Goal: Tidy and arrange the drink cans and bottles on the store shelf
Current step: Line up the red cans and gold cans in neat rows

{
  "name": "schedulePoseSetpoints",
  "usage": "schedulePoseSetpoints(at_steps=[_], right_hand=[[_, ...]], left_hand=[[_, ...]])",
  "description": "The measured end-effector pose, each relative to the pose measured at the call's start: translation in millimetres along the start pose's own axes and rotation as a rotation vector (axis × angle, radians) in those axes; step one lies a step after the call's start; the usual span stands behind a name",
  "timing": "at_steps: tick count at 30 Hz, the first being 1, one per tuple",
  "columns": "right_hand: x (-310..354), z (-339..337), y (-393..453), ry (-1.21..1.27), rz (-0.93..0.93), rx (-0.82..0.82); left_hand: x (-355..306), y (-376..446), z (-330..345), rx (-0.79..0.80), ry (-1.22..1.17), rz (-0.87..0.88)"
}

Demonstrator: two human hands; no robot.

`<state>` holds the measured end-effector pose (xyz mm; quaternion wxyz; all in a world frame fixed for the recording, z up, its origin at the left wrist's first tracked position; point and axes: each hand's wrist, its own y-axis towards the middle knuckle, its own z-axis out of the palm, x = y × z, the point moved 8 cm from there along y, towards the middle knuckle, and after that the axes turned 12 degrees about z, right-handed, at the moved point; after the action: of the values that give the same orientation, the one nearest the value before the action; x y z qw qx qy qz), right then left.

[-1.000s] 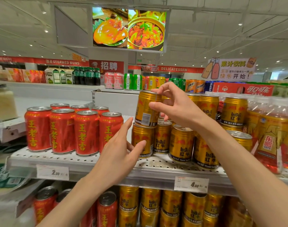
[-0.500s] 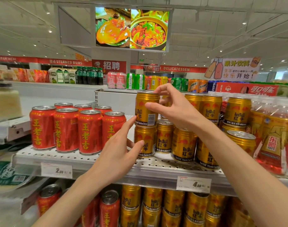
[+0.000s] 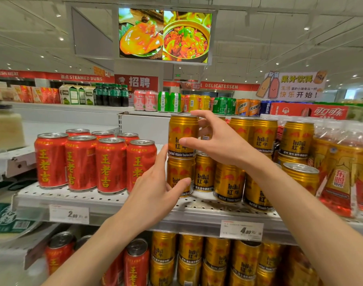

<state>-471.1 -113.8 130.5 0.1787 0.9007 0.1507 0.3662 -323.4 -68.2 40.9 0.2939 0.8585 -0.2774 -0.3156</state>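
Head view: upright top gold can (image 3: 182,135) sits stacked on the lower gold can (image 3: 179,176); right hand (image 3: 217,139), nearer, open-fingered, touches its right side, while left hand (image 3: 156,188) loosely cups the lower one.

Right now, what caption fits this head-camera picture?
Two hands, left hand and right hand, straighten stacked gold cans beside red cans on a store shelf.
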Motion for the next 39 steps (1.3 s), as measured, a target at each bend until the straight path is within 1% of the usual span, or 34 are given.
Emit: schedulePoseSetpoints(at_steps=[2, 6, 9, 11, 15, 19, 23, 26, 31, 35, 39], right_hand=[[-1.4, 1.2, 0.6, -0.003, -0.004, 0.000], [-2.9, -0.8, -4.7, -0.024, -0.006, 0.033], [-8.9, -9.2, -15.0, -0.108, -0.009, 0.034], [-17.2, -18.4, -25.4, -0.221, -0.010, 0.015], [-37.7, -34.1, -50.8, -0.601, -0.021, -0.049], [-50.9, -34.5, -64.7, -0.764, -0.011, -0.115], [-52.8, -26.0, -68.3, -0.917, -0.111, -0.221], [-57.4, -26.1, -65.9, -0.942, -0.167, -0.251], [-61.9, -29.9, -63.5, -0.878, -0.255, -0.230], [-66.5, -33.5, -62.5, -0.880, -0.280, -0.227], [-67.4, -35.1, -63.6, -0.888, -0.299, -0.243]], left_hand=[[-2.0, 1.6, 3.3, 0.014, 0.018, -0.001], [0.0, 4.9, 5.4, -0.014, 0.049, -0.002], [3.6, 6.7, 6.9, -0.035, 0.049, -0.014], [5.4, 7.7, 7.3, -0.059, 0.054, -0.020], [4.7, 8.4, 10.4, -0.100, 0.081, 0.006], [6.3, 7.8, 14.0, -0.137, 0.071, 0.031], [11.6, 7.1, 18.1, -0.139, 0.086, 0.006], [15.2, 6.4, 19.5, -0.132, 0.088, -0.014], [11.7, 6.1, 18.7, -0.133, 0.063, 0.017], [9.5, 5.4, 18.8, -0.133, 0.047, 0.028], [11.4, 4.1, 21.3, -0.132, 0.057, -0.002]])
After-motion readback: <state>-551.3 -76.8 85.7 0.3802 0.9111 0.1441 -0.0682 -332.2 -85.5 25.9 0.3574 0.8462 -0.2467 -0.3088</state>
